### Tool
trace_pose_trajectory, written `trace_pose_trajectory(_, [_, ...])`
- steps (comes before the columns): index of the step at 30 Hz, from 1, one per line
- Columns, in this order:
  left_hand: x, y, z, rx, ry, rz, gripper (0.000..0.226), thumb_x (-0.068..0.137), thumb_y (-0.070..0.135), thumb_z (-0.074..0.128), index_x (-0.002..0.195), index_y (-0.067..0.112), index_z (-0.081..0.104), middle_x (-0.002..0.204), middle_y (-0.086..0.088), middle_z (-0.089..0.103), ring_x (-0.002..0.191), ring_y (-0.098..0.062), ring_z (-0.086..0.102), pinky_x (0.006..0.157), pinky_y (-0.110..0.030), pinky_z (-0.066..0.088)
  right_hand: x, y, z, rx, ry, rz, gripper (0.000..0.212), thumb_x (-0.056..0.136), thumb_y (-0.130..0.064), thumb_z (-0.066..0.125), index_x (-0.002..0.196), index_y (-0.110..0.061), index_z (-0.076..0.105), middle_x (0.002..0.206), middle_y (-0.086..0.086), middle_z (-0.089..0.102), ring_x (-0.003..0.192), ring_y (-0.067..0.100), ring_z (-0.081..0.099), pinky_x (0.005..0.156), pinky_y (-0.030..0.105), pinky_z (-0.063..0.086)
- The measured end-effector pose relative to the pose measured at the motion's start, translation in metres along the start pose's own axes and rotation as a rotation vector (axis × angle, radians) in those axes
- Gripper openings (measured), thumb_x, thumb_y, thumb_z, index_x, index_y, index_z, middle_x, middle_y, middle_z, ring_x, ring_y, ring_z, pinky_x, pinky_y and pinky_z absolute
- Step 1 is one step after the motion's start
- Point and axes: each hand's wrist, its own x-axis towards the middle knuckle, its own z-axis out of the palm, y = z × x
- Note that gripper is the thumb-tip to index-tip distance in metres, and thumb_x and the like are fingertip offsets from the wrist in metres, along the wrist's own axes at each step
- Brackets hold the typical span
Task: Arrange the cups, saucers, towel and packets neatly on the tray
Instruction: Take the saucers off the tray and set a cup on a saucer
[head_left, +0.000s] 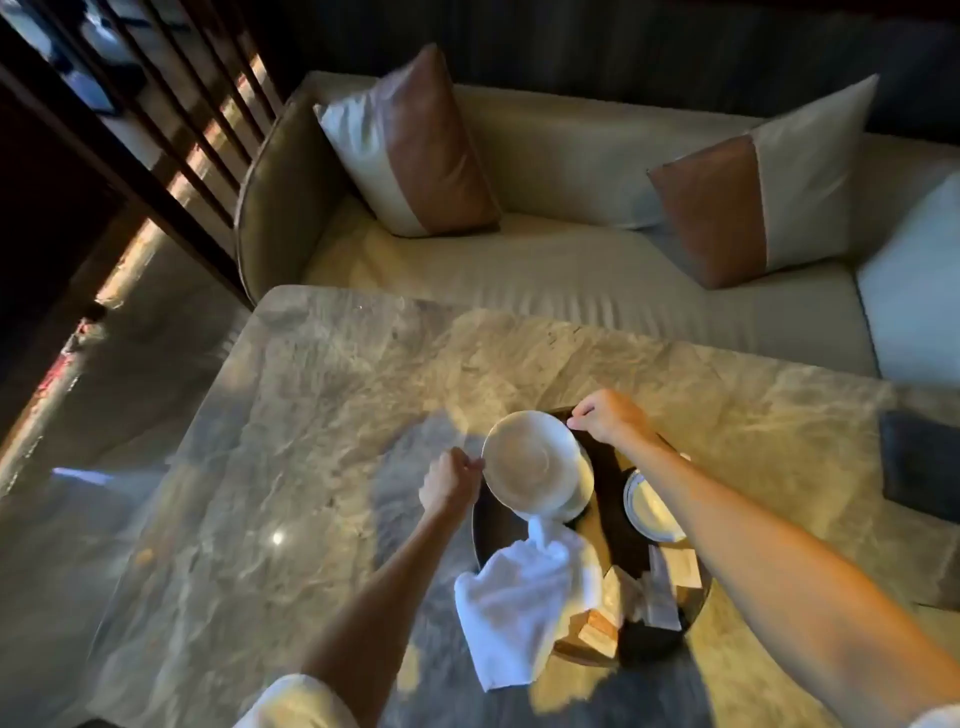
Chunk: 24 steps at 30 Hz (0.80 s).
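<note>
A white saucer (527, 457) is tilted above the far left part of the round dark tray (493, 519). My left hand (449, 480) pinches its left rim and my right hand (608, 415) pinches its far right rim. Something white shows just beneath it, a cup or another saucer; I cannot tell which. A second white saucer (649, 506) lies on the tray's right side, partly under my right forearm. A crumpled white towel (524, 597) hangs over the tray's near left edge onto the table. Several packets (660, 592) lie jumbled at the tray's near side.
The tray stands on a marble table (322, 415). Beyond it is a beige sofa (571, 260) with two brown-and-cream cushions (415, 150). A dark flat object (919, 462) lies at the table's right edge. A wooden slatted screen (156, 104) stands at the left.
</note>
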Motion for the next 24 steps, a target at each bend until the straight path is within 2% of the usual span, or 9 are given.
trace_pose_trajectory(6, [-0.003, 0.003, 0.011, -0.046, -0.084, -0.012, 0.018, 0.084, 0.034, 0.057, 0.092, 0.023, 0.067, 0.092, -0.008, 0.074, 0.091, -0.031, 0.07, 0.085, -0.036, 0.055, 0.001, 0.001, 0.009, 0.046, -0.08, 0.055, 0.007, 0.085, -0.033, 0.071, 0.089, -0.029, 0.075, 0.097, -0.006, 0.074, 0.096, 0.017, 0.067, 0.087, 0.036, 0.053])
trace_pose_trajectory(9, [-0.002, 0.005, 0.017, -0.095, -0.104, 0.003, 0.016, 0.083, 0.019, 0.053, 0.088, 0.01, 0.066, 0.086, -0.015, 0.074, 0.08, -0.035, 0.072, 0.08, -0.042, 0.06, 0.004, 0.004, 0.013, 0.028, -0.053, 0.071, 0.007, 0.086, -0.026, 0.068, 0.087, -0.027, 0.075, 0.095, -0.004, 0.073, 0.093, 0.019, 0.067, 0.086, 0.038, 0.055])
trace_pose_trajectory(11, [-0.001, 0.007, 0.019, -0.102, -0.079, 0.018, 0.02, 0.081, 0.01, 0.049, 0.086, 0.002, 0.066, 0.084, -0.02, 0.073, 0.082, -0.037, 0.07, 0.078, -0.044, 0.059, 0.005, 0.005, 0.015, 0.009, -0.056, 0.054, 0.011, 0.087, -0.021, 0.066, 0.088, -0.022, 0.077, 0.094, 0.0, 0.075, 0.092, 0.021, 0.069, 0.084, 0.038, 0.056])
trace_pose_trajectory(15, [-0.002, 0.018, 0.004, -0.138, -0.003, 0.055, 0.02, 0.076, 0.004, 0.048, 0.08, -0.004, 0.066, 0.08, -0.022, 0.072, 0.081, -0.037, 0.068, 0.075, -0.043, 0.058, 0.004, 0.003, 0.003, 0.095, -0.027, -0.008, 0.015, 0.087, -0.015, 0.063, 0.089, -0.011, 0.077, 0.1, 0.005, 0.076, 0.088, 0.021, 0.068, 0.079, 0.034, 0.055])
trace_pose_trajectory(17, [-0.007, 0.029, -0.011, -0.17, 0.042, 0.086, 0.017, 0.077, 0.004, 0.051, 0.073, -0.004, 0.065, 0.073, -0.023, 0.07, 0.071, -0.035, 0.062, 0.068, -0.041, 0.054, -0.001, -0.002, -0.014, 0.173, 0.012, -0.064, 0.018, 0.084, -0.011, 0.062, 0.09, 0.001, 0.073, 0.099, 0.018, 0.074, 0.091, 0.033, 0.068, 0.078, 0.04, 0.055])
trace_pose_trajectory(19, [-0.017, 0.044, -0.025, -0.275, 0.073, 0.135, 0.02, 0.081, 0.003, 0.052, 0.063, 0.004, 0.061, 0.057, -0.015, 0.062, 0.059, -0.029, 0.053, 0.059, -0.033, 0.049, -0.012, -0.004, -0.036, 0.303, 0.06, -0.112, 0.017, 0.08, -0.007, 0.059, 0.074, 0.006, 0.068, 0.078, 0.027, 0.067, 0.072, 0.039, 0.063, 0.069, 0.041, 0.052])
trace_pose_trajectory(20, [-0.024, 0.053, -0.031, -0.369, 0.077, 0.155, 0.025, 0.084, 0.003, 0.053, 0.061, 0.008, 0.059, 0.052, -0.01, 0.058, 0.054, -0.025, 0.052, 0.058, -0.029, 0.048, -0.02, -0.002, -0.048, 0.391, 0.088, -0.115, 0.017, 0.08, -0.006, 0.058, 0.066, 0.002, 0.064, 0.066, 0.024, 0.058, 0.06, 0.032, 0.055, 0.064, 0.037, 0.048])
trace_pose_trajectory(21, [-0.031, 0.062, -0.035, -0.46, 0.075, 0.184, 0.027, 0.087, 0.003, 0.055, 0.06, 0.008, 0.058, 0.049, -0.007, 0.054, 0.049, -0.019, 0.052, 0.058, -0.026, 0.047, -0.029, 0.002, -0.062, 0.486, 0.112, -0.111, 0.018, 0.082, -0.006, 0.057, 0.067, 0.001, 0.065, 0.064, 0.021, 0.053, 0.059, 0.022, 0.051, 0.062, 0.032, 0.044])
trace_pose_trajectory(24, [-0.061, 0.091, -0.03, -0.608, 0.066, 0.292, 0.032, 0.093, 0.009, 0.057, 0.062, 0.006, 0.057, 0.05, -0.006, 0.05, 0.042, -0.01, 0.044, 0.053, -0.022, 0.042, -0.064, 0.03, -0.099, 0.78, 0.172, -0.106, 0.019, 0.09, -0.008, 0.06, 0.097, 0.005, 0.071, 0.078, 0.02, 0.063, 0.071, 0.016, 0.058, 0.062, 0.026, 0.05])
